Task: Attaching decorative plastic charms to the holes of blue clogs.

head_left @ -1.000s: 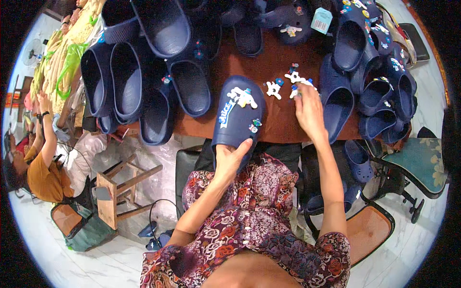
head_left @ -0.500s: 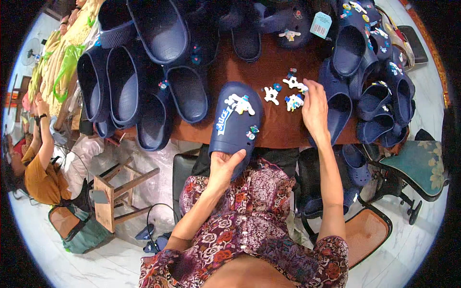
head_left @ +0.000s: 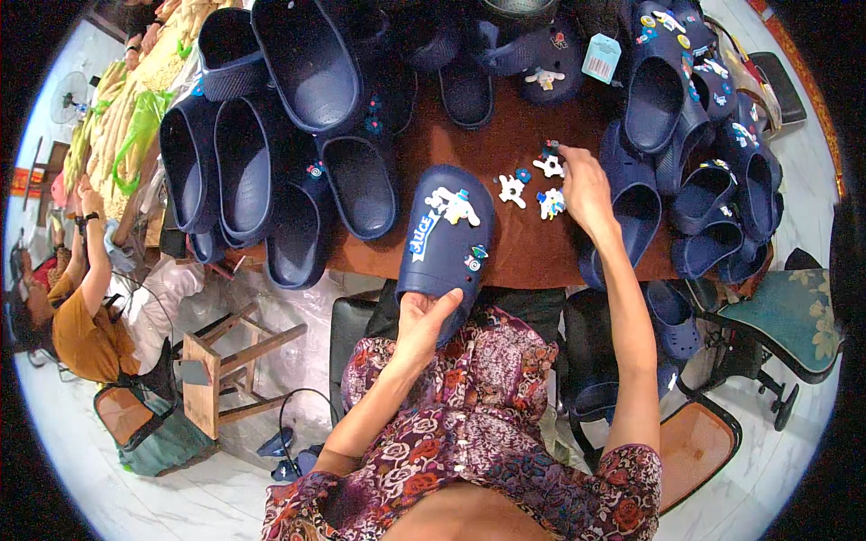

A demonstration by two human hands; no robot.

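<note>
My left hand [head_left: 426, 320] grips a dark blue clog [head_left: 442, 239] by its heel end, thumb on top and the other fingers hidden beneath. White character charms [head_left: 451, 207], a lettered strip and a small green-and-white charm [head_left: 475, 259] are fixed on the clog's upper. Over the brown table, my right hand [head_left: 586, 191] has its fingertips drawn together beside a small dark charm [head_left: 551, 146] and a white charm [head_left: 548, 166]; what lies between them is hidden. Two more loose charms lie near: a white one [head_left: 512, 190] and a white-and-blue one [head_left: 551, 204].
Dark blue clogs [head_left: 244, 171] crowd the table's left and back; decorated ones [head_left: 654, 90] pile up on the right. A light blue tag [head_left: 602, 58] hangs at the back. A wooden stool frame [head_left: 225, 365], a green chair [head_left: 785, 320] and a seated person [head_left: 90, 325] are around the table.
My right hand has moved slightly left and its fingertips have come up to the small dark charm. The whole view has shifted a little. My left hand still holds the clog.
</note>
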